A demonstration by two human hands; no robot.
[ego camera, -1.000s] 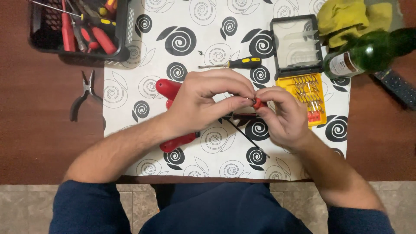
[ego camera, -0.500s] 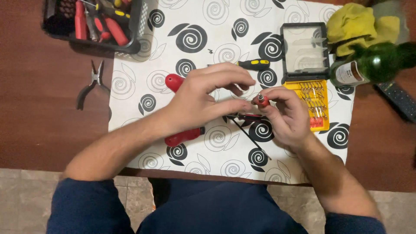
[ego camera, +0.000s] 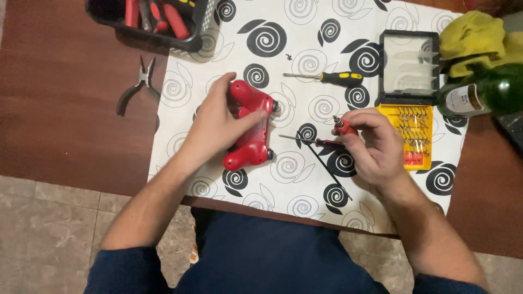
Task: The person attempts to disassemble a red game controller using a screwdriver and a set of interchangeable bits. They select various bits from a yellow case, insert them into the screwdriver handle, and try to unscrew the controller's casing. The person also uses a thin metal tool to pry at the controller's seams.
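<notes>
On the white oilcloth with black spirals (ego camera: 305, 49) that covers the brown wooden worktop (ego camera: 60, 109), the left hand (ego camera: 218, 128) lies over a glossy red plastic game controller (ego camera: 250, 128), fingers wrapped around its rounded body and pinning it flat. The right hand (ego camera: 373, 144) pinches a small red-handled precision screwdriver (ego camera: 344, 126) between thumb and fingertips, held apart from the controller. It looks like a tool-readying step in opening the casing; bringing the tip to a screw would call for a steady, upright approach. Nearby lie a thin red-handled driver (ego camera: 316, 142), a yellow bit tray (ego camera: 414, 136) and a black-and-yellow screwdriver (ego camera: 327, 77).
</notes>
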